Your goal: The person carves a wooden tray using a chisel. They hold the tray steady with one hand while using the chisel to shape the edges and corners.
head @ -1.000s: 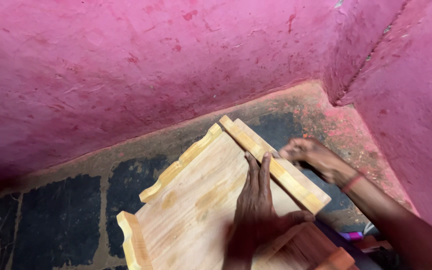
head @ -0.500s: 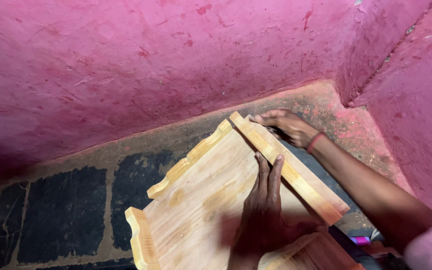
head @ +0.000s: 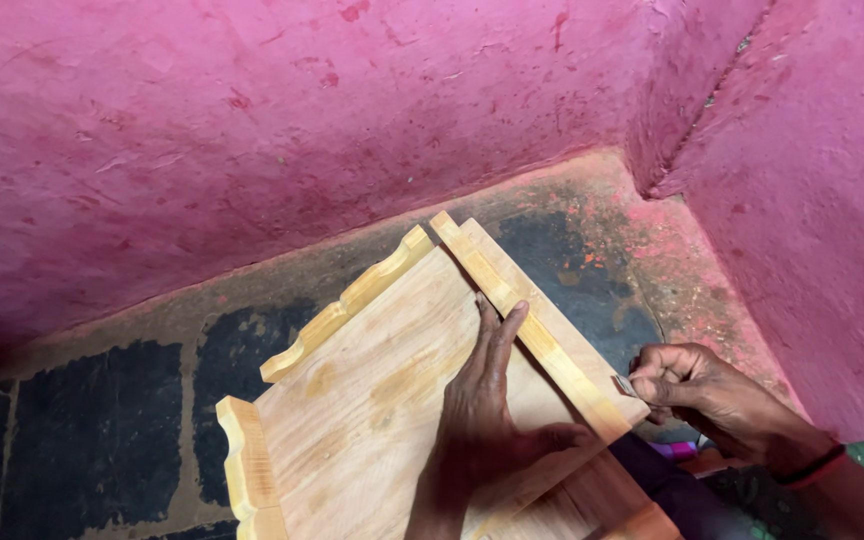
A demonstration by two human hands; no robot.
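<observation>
two hands work on a wooden tray (head: 372,400) that lies flat on the floor. the left hand (head: 487,410) is spread open and pressed palm down on the tray's flat board, its fingers (head: 497,335) straight and close together, tips reaching up beside the tray's right rail (head: 522,315); it grips nothing. the right hand (head: 697,385) sits just off the tray's right side, near the lower end of that rail, curled almost closed, pinching a small grey scrap (head: 624,384) between thumb and fingertips, its edge touching or nearly touching the rail's outer face; what the scrap is cannot be told. a dark band circles the right wrist (head: 802,465).

the tray has raised pale rims: a wavy one (head: 352,300) along its far-left side, another wavy piece (head: 247,460) at its near-left corner, and the straight moulded rail on its right. beyond the tray's far corner a rough pink wall (head: 302,120) rises, and another pink wall (head: 832,200) stands to the tray's right, the two meeting in a corner. under and around the tray the floor (head: 82,420) is dark, patchy and dusted pink near the walls.
</observation>
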